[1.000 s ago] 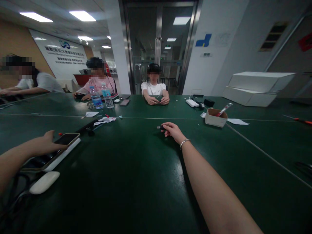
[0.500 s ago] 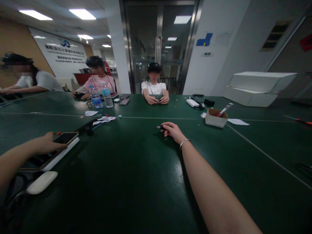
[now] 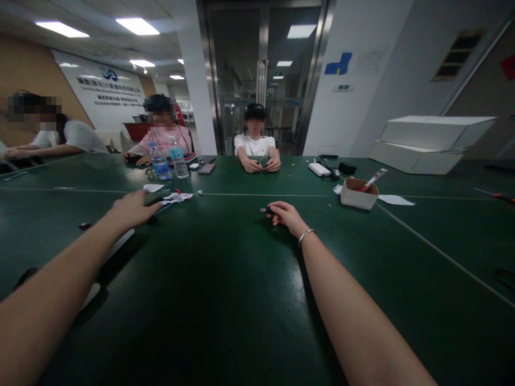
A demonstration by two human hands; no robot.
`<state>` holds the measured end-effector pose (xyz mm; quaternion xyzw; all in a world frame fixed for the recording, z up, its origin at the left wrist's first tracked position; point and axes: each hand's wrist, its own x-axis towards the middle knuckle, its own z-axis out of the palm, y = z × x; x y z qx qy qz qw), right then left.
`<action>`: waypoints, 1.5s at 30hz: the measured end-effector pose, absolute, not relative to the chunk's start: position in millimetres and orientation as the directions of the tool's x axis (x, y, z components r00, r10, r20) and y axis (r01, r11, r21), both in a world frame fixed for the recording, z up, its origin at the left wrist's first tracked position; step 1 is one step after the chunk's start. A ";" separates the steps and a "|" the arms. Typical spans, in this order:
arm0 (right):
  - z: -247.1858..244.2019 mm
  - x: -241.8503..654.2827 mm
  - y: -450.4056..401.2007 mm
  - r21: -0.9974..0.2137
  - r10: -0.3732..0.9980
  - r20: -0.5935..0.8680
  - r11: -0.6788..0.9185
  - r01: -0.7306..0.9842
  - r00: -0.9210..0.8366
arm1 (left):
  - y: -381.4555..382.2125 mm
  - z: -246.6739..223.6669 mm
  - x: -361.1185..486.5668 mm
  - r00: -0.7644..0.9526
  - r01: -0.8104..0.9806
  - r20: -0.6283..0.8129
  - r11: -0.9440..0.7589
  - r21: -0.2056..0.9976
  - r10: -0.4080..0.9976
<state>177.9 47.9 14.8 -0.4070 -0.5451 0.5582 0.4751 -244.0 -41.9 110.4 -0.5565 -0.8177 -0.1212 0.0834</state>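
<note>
My right hand [image 3: 285, 217] is out over the middle of the dark green table [image 3: 209, 279]. Between its thumb and fingers it pinches a small black USB plug [image 3: 265, 210], whose pale metal end points left. My left hand [image 3: 131, 208] is stretched forward on the left, thumb and fingers apart, beside a long dark object [image 3: 154, 208] that it partly covers. Just beyond its fingertips is a white paper scrap [image 3: 153, 188], with crumpled paper [image 3: 177, 198] to the right. A white edge [image 3: 119, 244] shows beneath the left forearm, which hides most of what lies there.
Two water bottles [image 3: 160, 162] stand at the back left. A small cardboard box [image 3: 359, 195] holding a red-and-clear stick is on the right, with white boxes [image 3: 418, 155] stacked behind. Across the table sits a person [image 3: 255, 147]; two more people are on the left.
My left hand has left the phone and moved forward and right, towards the paper scraps. Its forearm now covers where the phone lay. My right hand stays in place with the USB plug.
</note>
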 end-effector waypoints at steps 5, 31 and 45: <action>14.6 177.7 48.7 -0.996 0.975 0.062 0.046 -0.080 -0.212 | -0.8 77.6 -108.6 0.115 0.947 0.260 -0.185 0.263 0.959; 14.7 175.7 52.0 -0.998 0.973 0.058 0.063 0.015 -0.221 | 43.3 2.8 8.2 0.094 -0.063 0.217 -0.212 0.975 0.972; 16.4 178.0 49.2 -0.995 0.974 0.086 0.072 -0.072 -0.212 | 44.2 4.7 14.5 0.030 -0.069 0.092 -0.089 0.994 0.995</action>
